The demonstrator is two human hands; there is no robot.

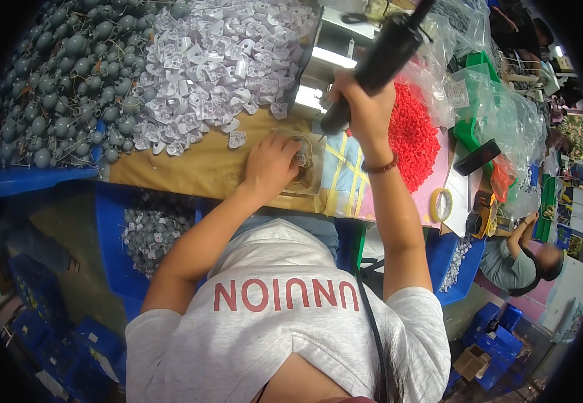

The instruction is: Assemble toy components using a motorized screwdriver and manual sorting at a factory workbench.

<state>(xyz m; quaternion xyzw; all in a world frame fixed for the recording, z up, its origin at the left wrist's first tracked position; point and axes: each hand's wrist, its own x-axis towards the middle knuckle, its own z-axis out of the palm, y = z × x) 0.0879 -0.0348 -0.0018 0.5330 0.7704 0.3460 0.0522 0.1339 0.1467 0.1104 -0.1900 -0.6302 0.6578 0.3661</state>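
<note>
My right hand (365, 107) is raised over the worktable, closed around a black electric screwdriver (386, 57) that tilts with one end up to the right. Lower down, my left hand (273, 163) rests on a clear fixture (310, 189) taped to the table. Its fingers are bent together over a small greyish part (301, 153), mostly hidden by them. Beyond that hand lies a big heap of white plastic pieces (217, 64). Small red plastic parts (413, 138) are piled to the right of my right wrist.
Grey round parts with wires (70, 74) heap up at the far left. Blue bins (113, 255) stand below the table edge. A yellow tape roll (442, 205), a black phone (477, 158) and clear plastic bags (506, 114) lie to the right. Another person (516, 258) sits at the right.
</note>
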